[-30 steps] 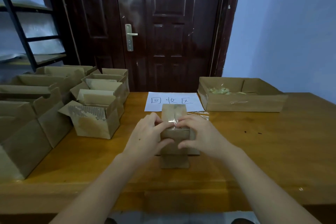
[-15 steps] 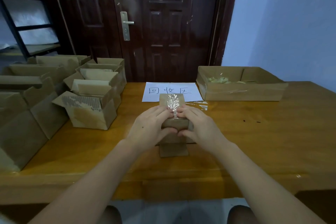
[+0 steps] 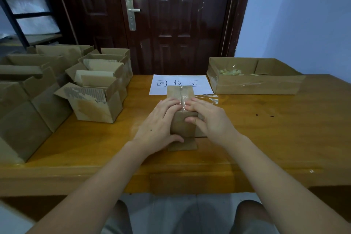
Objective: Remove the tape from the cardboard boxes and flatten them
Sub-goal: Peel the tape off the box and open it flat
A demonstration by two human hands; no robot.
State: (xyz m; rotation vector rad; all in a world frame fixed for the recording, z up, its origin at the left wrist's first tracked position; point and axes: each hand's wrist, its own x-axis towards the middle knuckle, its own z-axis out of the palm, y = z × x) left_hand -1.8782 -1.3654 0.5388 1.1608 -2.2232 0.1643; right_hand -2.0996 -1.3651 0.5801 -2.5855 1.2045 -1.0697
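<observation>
The left hand [image 3: 158,127] wraps the near left side of a small cardboard box [image 3: 182,118], fingers lying across its top, thumb curled low on the front. The right hand [image 3: 208,119] grips the right side, fingertips meeting a clear tape strip [image 3: 183,100] along the top seam. The box stands mid-table [image 3: 275,138], before a paper sign [image 3: 180,83]. Open boxes [image 3: 95,100] crowd the left; a shallow tray box [image 3: 254,80] sits far right, bare wood between.

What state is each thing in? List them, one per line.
small box: upright, taped shut
tape strip: still stuck along its seam
left hand: gripping the small box
right hand: gripping the small box
boxes at left: flaps open
tray box: open, holding tape scraps
door: closed
</observation>
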